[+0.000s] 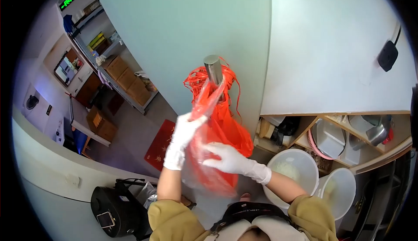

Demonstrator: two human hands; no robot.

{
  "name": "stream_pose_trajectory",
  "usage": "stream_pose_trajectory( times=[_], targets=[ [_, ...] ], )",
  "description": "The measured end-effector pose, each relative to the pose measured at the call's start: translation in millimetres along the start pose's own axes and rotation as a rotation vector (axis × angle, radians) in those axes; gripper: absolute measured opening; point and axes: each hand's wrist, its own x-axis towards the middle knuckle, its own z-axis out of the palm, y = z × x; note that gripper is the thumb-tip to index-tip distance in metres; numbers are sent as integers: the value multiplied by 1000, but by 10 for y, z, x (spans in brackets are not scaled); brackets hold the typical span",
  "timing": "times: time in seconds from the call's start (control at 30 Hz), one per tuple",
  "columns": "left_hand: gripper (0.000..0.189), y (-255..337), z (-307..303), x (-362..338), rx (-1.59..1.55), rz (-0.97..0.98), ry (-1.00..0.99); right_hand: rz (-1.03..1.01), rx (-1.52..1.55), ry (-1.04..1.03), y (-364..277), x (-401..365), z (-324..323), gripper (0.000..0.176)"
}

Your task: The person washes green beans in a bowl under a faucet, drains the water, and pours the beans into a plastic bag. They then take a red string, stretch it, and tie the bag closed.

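Red plastic bags (230, 125) hang in a bunch from a round metal bar (213, 69) at the centre, with thin red strips looped around it. My left hand (187, 132), in a white glove, grips a semi-transparent red bag (207, 104) near its upper left edge. That bag still lies against the bar at its top. Lower down, my right hand (226, 157), also gloved in white, lies against the bag's middle with its fingers apart and pointing left.
Two white buckets (309, 165) (350, 193) stand at the lower right, below shelves (305, 130) holding containers. A black round appliance (102, 210) is at the lower left. Cardboard boxes (126, 82) sit on a rack, and a red mat (161, 143) lies on the floor.
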Motion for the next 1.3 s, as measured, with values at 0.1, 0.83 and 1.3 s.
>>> stream_pose_trajectory(
  times=[0.1,0.83,1.3],
  targets=[
    [24,138,-296,111,-41,-2,-75,194,219,516,178,5,-192,15],
    [36,-225,160,76,304,150,-81,-164,102,999,-640,524,-1811,11],
    [42,1594,1608,-991,192,1164,-180,169,176,1127,-1637,-2086,-2613,18]
  ],
)
